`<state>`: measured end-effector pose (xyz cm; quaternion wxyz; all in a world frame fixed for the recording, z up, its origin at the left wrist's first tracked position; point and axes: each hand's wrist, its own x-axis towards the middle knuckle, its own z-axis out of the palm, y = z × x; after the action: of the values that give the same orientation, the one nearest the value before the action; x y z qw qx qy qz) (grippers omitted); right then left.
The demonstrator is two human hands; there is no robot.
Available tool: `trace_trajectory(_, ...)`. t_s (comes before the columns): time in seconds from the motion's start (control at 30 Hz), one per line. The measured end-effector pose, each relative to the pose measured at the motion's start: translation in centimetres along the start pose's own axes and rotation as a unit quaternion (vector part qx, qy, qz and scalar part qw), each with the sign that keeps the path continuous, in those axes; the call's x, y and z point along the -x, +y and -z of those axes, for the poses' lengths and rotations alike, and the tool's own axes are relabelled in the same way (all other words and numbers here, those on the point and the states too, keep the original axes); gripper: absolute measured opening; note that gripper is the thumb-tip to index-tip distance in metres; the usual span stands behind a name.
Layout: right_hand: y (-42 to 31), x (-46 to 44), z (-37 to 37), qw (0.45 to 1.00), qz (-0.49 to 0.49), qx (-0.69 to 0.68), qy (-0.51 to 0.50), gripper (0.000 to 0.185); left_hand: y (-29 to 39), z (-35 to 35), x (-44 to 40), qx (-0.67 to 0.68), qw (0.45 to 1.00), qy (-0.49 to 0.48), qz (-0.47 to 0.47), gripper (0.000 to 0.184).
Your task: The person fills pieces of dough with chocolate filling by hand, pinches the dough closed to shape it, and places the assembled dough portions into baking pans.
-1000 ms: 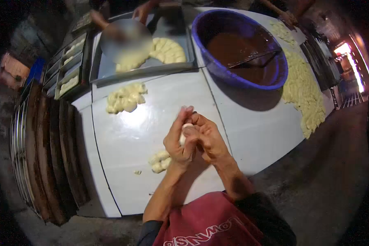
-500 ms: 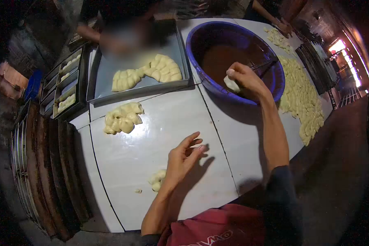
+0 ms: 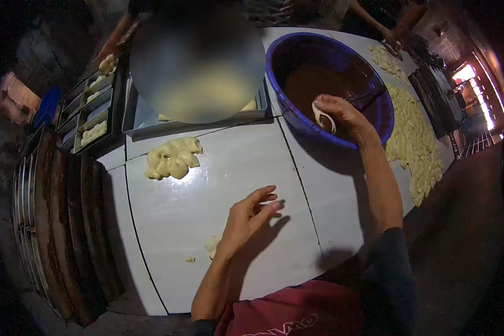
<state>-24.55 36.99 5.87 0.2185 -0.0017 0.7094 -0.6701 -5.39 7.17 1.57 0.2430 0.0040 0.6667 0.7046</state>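
Observation:
My right hand (image 3: 346, 113) is closed on a piece of dough (image 3: 323, 119), over the near rim of a blue tub (image 3: 297, 120) of brown filling (image 3: 308, 84). A brown patch shows within the pale dough. A dark utensil (image 3: 369, 96) leans in the tub, partly behind that hand. Over the white tiled table, my left hand (image 3: 249, 217) hovers with fingers loosely curved and apart, nothing in it. Close by its wrist lie a small lump of dough (image 3: 211, 245), partly covered by the forearm, and a tiny scrap of dough (image 3: 190, 259).
A clump of dough pieces (image 3: 173, 158) lies left of centre. Behind it stands a large metal tray (image 3: 145, 130), mostly blurred out. Many dough pieces (image 3: 411, 134) cover the right side. Dark pans (image 3: 67, 235) stack at left; divided tins (image 3: 98, 106) hold dough. Another person's hands (image 3: 395, 42) are far right.
My right hand has turned the dough, so its brown inside now shows. My left hand has barely moved. At far left, another person's hand now holds dough over the tins.

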Motion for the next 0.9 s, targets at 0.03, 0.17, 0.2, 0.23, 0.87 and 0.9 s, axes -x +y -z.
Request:
trace_trajectory(0.03,-0.6,0.7,-1.1,0.998,0.012,-0.054,0.005,0.019,0.2,-0.4,-0.4,0.017,1.0,0.002,-0.004,0.051)
trace_trajectory(0.17,-1.6,3.3,-5.5,0.99,0.065,-0.126,0.0,0.022,1.1,-2.1,-2.4,0.117,0.992,0.017,-0.031,0.049)
trace_trajectory(0.2,-1.3,3.9,-6.9,0.982,0.084,-0.169,-0.013,0.02,1.2,-2.3,-3.0,0.124,0.991,0.009,-0.043,0.053)
trace_trajectory(0.23,-0.6,4.2,-8.2,0.974,0.085,-0.209,-0.023,0.018,1.6,-2.8,-3.3,0.178,0.983,0.018,-0.051,0.054)
trace_trajectory(0.87,9.2,8.7,-24.5,0.931,0.285,0.192,0.122,0.025,-1.6,2.3,2.5,0.287,0.921,0.254,-0.064,0.035)
trace_trajectory(0.9,10.0,8.3,-24.4,0.926,0.308,0.179,0.123,0.023,-1.6,2.2,2.7,0.267,0.924,0.263,-0.072,0.034)
